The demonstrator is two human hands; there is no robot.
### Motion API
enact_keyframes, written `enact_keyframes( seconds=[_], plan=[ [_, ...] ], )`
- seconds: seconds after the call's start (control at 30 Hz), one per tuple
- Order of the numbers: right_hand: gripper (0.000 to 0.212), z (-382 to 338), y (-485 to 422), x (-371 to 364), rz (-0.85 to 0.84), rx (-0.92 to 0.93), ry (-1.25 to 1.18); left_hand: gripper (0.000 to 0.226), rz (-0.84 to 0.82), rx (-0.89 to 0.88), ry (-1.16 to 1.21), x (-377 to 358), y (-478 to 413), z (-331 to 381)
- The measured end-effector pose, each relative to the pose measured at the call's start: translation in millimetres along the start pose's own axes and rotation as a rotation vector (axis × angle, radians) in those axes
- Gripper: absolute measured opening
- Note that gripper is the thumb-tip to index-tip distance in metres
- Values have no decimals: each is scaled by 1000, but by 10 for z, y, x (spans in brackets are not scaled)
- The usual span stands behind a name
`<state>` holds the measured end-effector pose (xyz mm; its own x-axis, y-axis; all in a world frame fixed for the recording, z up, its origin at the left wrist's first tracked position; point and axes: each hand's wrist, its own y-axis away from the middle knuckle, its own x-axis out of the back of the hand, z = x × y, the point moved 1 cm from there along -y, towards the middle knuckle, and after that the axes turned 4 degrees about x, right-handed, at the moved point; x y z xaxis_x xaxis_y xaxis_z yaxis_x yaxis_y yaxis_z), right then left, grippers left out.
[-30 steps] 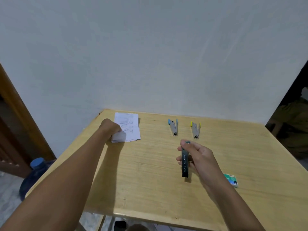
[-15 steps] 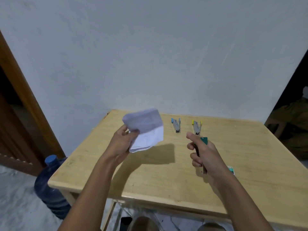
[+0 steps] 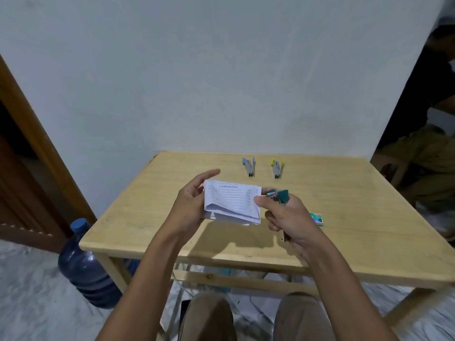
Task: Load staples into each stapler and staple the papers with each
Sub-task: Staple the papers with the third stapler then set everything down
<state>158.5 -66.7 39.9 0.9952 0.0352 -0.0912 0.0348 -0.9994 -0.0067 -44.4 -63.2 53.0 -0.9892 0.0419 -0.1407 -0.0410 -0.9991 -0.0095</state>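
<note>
My left hand [image 3: 189, 205] holds a small stack of white printed papers [image 3: 231, 204] above the wooden table [image 3: 147, 217]. My right hand [image 3: 288, 217] grips a dark green stapler [image 3: 279, 195], its head right at the papers' upper right corner, and my thumb touches the papers' right edge. Whether the stapler's jaws are around the corner cannot be told. At the back of the table lie a blue-tipped stapler [image 3: 249, 166] and a yellow-tipped stapler [image 3: 277, 168]. A green staple box [image 3: 316, 218] lies to the right of my right hand.
A blue water jug [image 3: 86, 267] stands on the floor by the table's left front leg. A wooden door frame [image 3: 37, 148] is at the left. A person sits in the dark doorway at the right [image 3: 428, 153]. My knees [image 3: 209, 316] are under the table's front edge.
My left hand picked the papers off the back left of the table and brought them to the middle. My right hand turned the green stapler up and met the papers' corner.
</note>
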Motion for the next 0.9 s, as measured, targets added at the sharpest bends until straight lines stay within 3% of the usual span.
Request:
enact_keyframes(
  seconds=[0.13, 0.23, 0.4, 0.57, 0.77, 0.9],
  plan=[
    [14, -32, 56, 69, 32, 38, 19, 29, -79, 181, 211, -40, 92, -22],
    [14, -51, 93, 90, 84, 74, 44, 46, -142, 267, 389, -79, 163, -82],
    [13, -22, 159, 93, 93, 132, 74, 47, -66, 196, 151, -168, 209, -190],
    [19, 70, 227, 67, 1, 68, 36, 33, -100, 163, 163, -225, 209, -230],
    [7, 76, 233, 108, 57, 128, 51, 22, -26, 125, -68, -255, 254, -292],
    [7, 49, 240, 137, 62, 174, 72, 21, -22, 166, -22, -204, 290, -292]
  ],
)
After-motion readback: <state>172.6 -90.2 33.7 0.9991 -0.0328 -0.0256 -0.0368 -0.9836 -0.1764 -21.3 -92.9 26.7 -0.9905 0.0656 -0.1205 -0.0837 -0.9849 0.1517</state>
